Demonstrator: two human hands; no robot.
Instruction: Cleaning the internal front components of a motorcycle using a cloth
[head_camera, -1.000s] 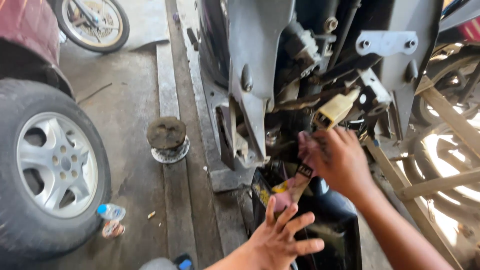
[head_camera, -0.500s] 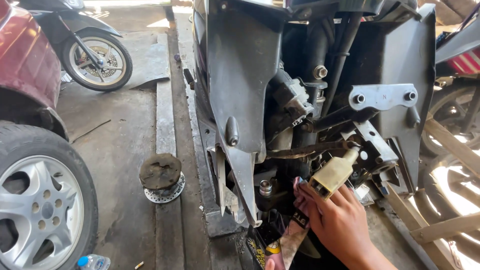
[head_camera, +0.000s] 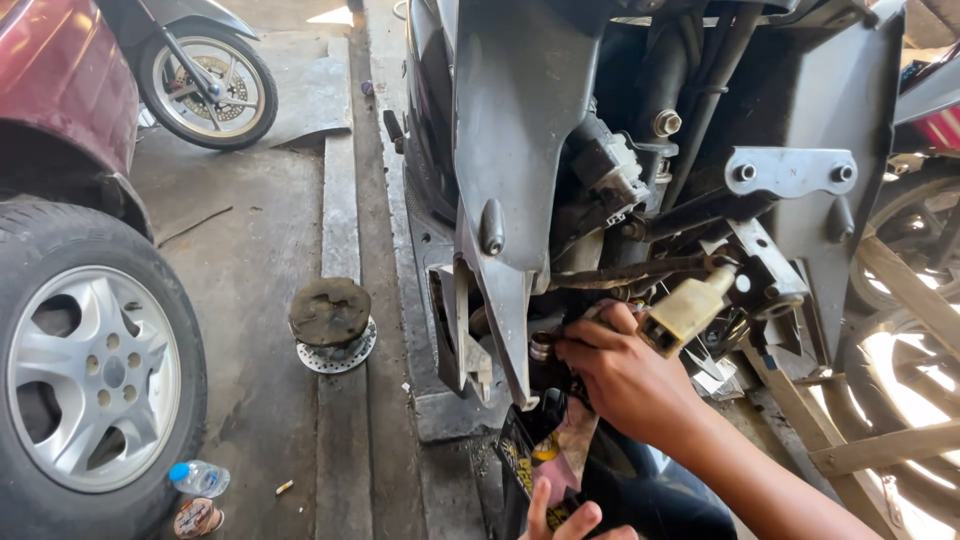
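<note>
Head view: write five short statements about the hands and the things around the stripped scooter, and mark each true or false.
1. The right hand reaches into the scooter's frame beside a cream plastic connector. True.
2. The left hand is raised above the grey front panel. False: it is low at the bottom edge, by a dark packet.
3. A car wheel with a silver rim stands at the left. True.
4. A small water bottle stands upright on the scooter. False: it lies on the concrete floor by the car wheel.
5. A round dark part sits on the floor left of the scooter. True.
</note>
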